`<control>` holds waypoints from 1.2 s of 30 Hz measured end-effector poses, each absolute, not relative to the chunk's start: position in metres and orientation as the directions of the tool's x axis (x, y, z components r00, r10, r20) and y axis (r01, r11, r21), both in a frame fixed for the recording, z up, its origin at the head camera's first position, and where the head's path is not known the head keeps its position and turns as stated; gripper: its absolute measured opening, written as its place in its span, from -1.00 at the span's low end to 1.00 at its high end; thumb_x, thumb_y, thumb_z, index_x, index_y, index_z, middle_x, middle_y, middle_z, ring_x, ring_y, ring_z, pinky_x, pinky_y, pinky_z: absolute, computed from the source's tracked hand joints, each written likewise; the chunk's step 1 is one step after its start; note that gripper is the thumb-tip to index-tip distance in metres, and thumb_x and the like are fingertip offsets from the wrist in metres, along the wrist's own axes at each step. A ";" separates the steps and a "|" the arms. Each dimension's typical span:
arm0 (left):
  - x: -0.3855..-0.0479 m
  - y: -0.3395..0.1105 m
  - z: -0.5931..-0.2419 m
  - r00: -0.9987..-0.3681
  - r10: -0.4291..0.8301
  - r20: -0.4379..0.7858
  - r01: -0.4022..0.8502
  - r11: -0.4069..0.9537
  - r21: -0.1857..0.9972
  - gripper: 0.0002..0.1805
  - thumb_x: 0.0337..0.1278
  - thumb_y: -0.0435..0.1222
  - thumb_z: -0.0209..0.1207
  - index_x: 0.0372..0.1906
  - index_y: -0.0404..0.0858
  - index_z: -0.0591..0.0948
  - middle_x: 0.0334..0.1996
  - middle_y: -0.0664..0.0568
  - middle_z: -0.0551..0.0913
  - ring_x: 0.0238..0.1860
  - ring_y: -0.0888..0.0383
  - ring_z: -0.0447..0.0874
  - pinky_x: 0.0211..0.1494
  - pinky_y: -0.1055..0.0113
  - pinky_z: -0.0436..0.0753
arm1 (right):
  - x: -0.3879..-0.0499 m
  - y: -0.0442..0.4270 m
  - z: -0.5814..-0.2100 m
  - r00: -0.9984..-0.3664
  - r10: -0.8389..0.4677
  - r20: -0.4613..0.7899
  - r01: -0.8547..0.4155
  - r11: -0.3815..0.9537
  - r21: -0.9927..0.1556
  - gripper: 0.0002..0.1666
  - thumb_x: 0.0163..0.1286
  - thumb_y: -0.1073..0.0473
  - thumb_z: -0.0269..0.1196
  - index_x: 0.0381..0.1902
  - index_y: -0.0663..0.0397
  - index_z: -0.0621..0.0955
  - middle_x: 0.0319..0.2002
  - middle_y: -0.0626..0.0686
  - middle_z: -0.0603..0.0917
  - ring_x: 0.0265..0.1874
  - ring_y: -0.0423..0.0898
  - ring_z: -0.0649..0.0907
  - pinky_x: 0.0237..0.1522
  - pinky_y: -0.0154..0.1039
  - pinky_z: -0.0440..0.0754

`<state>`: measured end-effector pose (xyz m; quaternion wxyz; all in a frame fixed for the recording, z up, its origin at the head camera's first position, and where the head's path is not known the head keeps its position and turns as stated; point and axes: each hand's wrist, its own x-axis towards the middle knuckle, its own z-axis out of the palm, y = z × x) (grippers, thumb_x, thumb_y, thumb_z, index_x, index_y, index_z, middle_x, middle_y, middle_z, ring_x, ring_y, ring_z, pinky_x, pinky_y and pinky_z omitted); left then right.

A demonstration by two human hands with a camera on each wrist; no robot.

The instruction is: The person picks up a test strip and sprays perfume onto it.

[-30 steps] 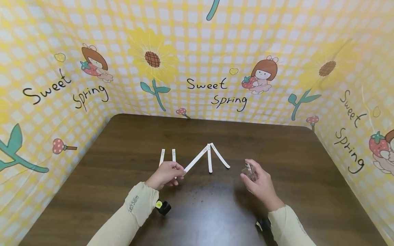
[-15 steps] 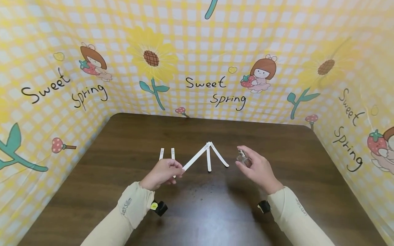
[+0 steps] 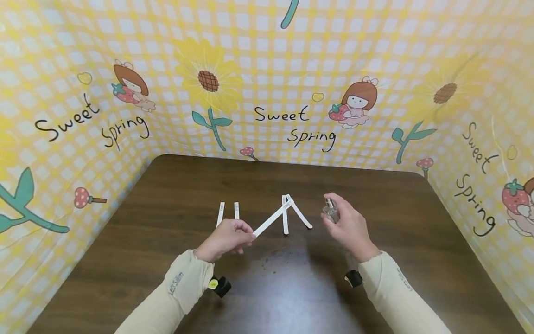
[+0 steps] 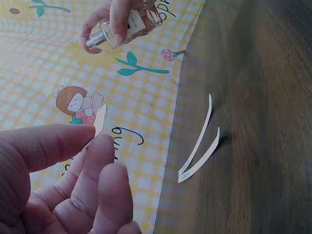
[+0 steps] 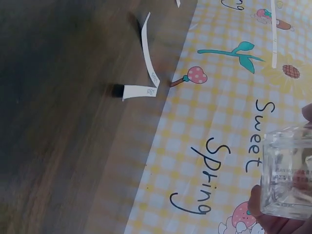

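Observation:
My left hand [image 3: 227, 237] pinches the near end of a white paper test strip [image 3: 269, 222] between thumb and fingertips. The strip slants up to the right, held above the table. Around a clear glass perfume spray bottle [image 3: 331, 213] my right hand [image 3: 351, 229] is curled, to the right of the strip and apart from it. In the left wrist view the forefinger lies at the metal spray top [image 4: 95, 40]. Two more white strips [image 4: 200, 170] lie bent on the table, their printed ends meeting. In the right wrist view the bottle's glass base [image 5: 287, 180] faces the camera.
Another pair of strips, a left one [image 3: 221, 213] and a right one [image 3: 237, 211], lies beyond my left hand, partly hidden by it. Dark wet-looking spots [image 3: 273, 266] mark the brown table [image 3: 167, 185]. A yellow checked cloth [image 3: 267, 69] hangs round its back and sides.
My right hand has raised the bottle and brought it slightly to the left, farther from me. The strip in my left hand has shifted slightly right, its far end now lower.

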<state>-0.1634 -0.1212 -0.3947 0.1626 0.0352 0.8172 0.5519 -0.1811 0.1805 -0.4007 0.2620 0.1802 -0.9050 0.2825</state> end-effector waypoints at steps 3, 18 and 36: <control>-0.161 -0.121 -0.393 -0.940 0.258 -0.224 -0.109 0.393 0.913 -0.91 0.11 -0.40 0.25 -0.37 -0.38 0.61 -0.57 0.01 0.67 -0.73 0.23 0.47 -0.62 0.37 0.44 | -0.180 0.179 -0.401 -0.814 -0.163 0.558 -0.456 0.774 -0.440 -0.42 0.07 0.29 0.39 0.08 0.07 0.47 -0.37 0.14 0.60 -0.55 -0.01 0.58 -0.62 -0.09 0.48; -0.160 -0.125 -0.391 -0.961 0.227 -0.158 -0.029 0.485 0.874 -0.95 0.04 -0.45 0.26 -0.43 -0.37 0.61 -0.58 -0.07 0.66 -0.72 0.20 0.43 -0.55 0.25 0.55 | -0.188 0.182 -0.387 -0.840 -0.095 0.534 -0.434 0.707 -0.558 -0.36 0.12 0.33 0.37 0.18 0.11 0.43 -0.52 0.06 0.59 -0.71 -0.22 0.36 -0.64 -0.25 0.35; -0.166 -0.148 -0.398 -0.984 0.133 -0.122 0.008 0.708 0.706 -0.94 0.05 -0.37 0.25 -0.45 -0.29 0.63 -0.60 -0.01 0.59 -0.69 0.20 0.47 -0.55 0.35 0.44 | -0.192 0.203 -0.389 -0.897 -0.092 0.432 -0.361 0.718 -0.595 -0.38 0.21 0.28 0.32 0.22 0.10 0.39 -0.57 0.06 0.50 -0.69 -0.13 0.35 -0.62 -0.23 0.32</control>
